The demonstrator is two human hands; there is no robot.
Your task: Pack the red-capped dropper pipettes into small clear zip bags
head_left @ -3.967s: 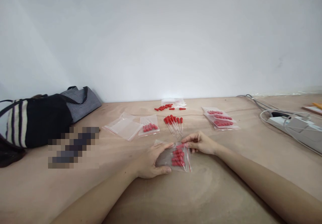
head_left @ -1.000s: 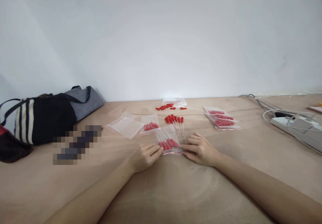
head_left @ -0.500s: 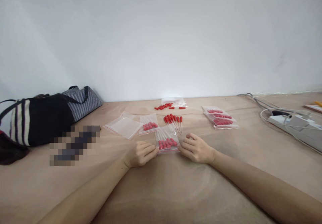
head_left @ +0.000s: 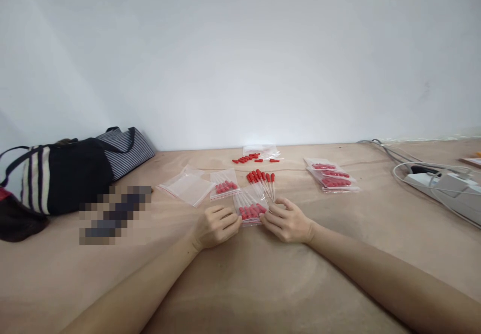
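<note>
A clear zip-lock bag [head_left: 251,201] of red-bulbed droppers lies in front of me, its red-lined opening nearest me. My left hand [head_left: 220,228] pinches its near left corner. At the near right corner, my right hand [head_left: 287,222] has its fingers closed on the bag's edge. Just beyond lie several loose droppers [head_left: 260,177], red bulbs pointing away. Another filled bag [head_left: 225,184] is to the left, touching or close to the held one. Flat bags [head_left: 188,186] with nothing visible inside lie farther left.
Loose red bulbs [head_left: 246,158] lie near the wall beside a clear bag [head_left: 263,150]. Filled bags [head_left: 332,178] overlap at the right. A white power strip [head_left: 447,189] with cables stands far right. At the left are a black bag [head_left: 75,174] and a blurred dark object [head_left: 120,214].
My right hand has slid leftward along the bag's near edge, and the hands are closer together. The view has shifted slightly.
</note>
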